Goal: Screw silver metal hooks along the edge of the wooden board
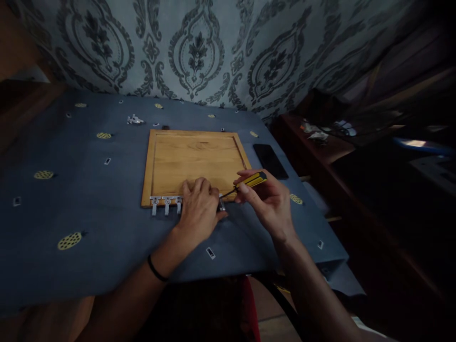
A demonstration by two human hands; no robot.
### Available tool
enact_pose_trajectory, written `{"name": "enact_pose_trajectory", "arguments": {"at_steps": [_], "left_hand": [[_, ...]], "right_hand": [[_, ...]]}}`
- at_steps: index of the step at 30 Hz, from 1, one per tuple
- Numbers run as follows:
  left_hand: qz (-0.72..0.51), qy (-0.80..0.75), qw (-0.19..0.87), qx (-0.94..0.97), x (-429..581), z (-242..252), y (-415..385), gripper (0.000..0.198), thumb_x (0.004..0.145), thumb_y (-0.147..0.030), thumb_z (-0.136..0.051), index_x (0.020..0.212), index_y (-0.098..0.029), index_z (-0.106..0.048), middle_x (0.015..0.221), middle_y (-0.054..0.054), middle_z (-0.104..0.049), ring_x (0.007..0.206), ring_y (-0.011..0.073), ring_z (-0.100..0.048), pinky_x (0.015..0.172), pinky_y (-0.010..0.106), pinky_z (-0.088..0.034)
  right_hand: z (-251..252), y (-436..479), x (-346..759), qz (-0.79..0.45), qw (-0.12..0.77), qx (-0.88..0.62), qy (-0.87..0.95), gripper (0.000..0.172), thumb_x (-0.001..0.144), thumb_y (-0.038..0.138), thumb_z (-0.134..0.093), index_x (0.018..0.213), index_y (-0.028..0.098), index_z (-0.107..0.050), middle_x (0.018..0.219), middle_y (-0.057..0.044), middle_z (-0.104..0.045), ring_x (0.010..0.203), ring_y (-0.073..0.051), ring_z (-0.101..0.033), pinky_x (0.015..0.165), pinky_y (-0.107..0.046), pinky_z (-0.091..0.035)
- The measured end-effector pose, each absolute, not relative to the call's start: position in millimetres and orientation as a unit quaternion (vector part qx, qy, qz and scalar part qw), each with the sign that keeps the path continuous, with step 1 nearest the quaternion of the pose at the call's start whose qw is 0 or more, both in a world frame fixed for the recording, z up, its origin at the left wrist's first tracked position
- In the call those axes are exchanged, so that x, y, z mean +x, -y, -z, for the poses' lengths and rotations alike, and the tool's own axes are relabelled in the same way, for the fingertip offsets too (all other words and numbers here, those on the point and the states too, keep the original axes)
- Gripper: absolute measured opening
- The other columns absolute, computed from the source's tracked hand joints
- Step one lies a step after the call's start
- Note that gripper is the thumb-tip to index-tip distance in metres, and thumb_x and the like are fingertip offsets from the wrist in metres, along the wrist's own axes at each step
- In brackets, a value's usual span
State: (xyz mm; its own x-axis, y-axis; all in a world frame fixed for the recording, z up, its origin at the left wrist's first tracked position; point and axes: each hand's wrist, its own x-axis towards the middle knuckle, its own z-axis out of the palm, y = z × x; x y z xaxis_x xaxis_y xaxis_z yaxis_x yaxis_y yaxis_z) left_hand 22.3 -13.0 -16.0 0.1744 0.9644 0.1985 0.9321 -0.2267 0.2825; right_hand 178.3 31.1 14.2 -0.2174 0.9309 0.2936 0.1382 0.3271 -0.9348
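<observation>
A wooden board [194,159] lies flat on a blue cloth-covered table [89,209]. Along its near edge sits a silver metal hook rail [166,202] with hooks pointing toward me. My left hand [199,209] rests on the right part of the rail, fingers curled and pressing it down. My right hand [267,199] grips a yellow-and-black screwdriver [251,180], its tip angled down to the rail's right end beside my left fingers.
A black phone [270,160] lies on the cloth right of the board. A small metal part [134,120] sits at the back left. Patterned wallpaper rises behind the table. A dark cluttered shelf [320,137] stands to the right.
</observation>
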Motion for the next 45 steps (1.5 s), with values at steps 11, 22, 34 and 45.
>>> {"name": "enact_pose_trajectory", "arguments": {"at_steps": [11,22,34,45], "left_hand": [[-0.152,-0.62,0.074,0.766,22,13,13,0.044,0.083,-0.045,-0.083,0.109,-0.013,-0.069,0.119,0.015,-0.066,0.123,0.0348,-0.054,0.106,0.057,-0.04],[-0.148,-0.622,0.057,0.767,22,13,13,0.045,0.082,-0.046,-0.084,0.109,-0.013,-0.069,0.116,0.014,-0.067,0.121,0.0342,-0.055,0.105,0.056,-0.04],[-0.145,-0.622,0.053,0.767,23,15,12,0.046,0.082,-0.047,-0.083,0.11,-0.013,-0.07,0.118,0.015,-0.066,0.122,0.0344,-0.054,0.105,0.056,-0.038],[-0.161,-0.622,0.076,0.763,1,-6,21,0.054,0.079,-0.051,-0.085,0.116,-0.016,-0.065,0.122,0.012,-0.065,0.123,0.0345,-0.054,0.103,0.053,-0.042]], "right_hand": [[-3,-27,156,-0.29,0.648,-0.42,0.565,0.034,0.083,0.049,-0.08,0.075,0.022,-0.061,0.06,0.006,-0.057,0.042,-0.007,-0.048,0.039,-0.022,-0.039],[11,-31,171,-0.318,0.606,-0.439,0.582,0.029,0.085,0.046,-0.077,0.08,0.021,-0.063,0.055,0.006,-0.061,0.045,-0.009,-0.055,0.046,-0.022,-0.047],[19,-38,172,-0.314,0.563,-0.462,0.609,0.029,0.085,0.046,-0.075,0.082,0.021,-0.06,0.063,0.004,-0.062,0.05,-0.01,-0.058,0.047,-0.022,-0.047],[18,-36,174,-0.309,0.543,-0.458,0.632,0.027,0.088,0.046,-0.071,0.086,0.021,-0.061,0.064,0.004,-0.062,0.05,-0.009,-0.057,0.048,-0.022,-0.05]]}}
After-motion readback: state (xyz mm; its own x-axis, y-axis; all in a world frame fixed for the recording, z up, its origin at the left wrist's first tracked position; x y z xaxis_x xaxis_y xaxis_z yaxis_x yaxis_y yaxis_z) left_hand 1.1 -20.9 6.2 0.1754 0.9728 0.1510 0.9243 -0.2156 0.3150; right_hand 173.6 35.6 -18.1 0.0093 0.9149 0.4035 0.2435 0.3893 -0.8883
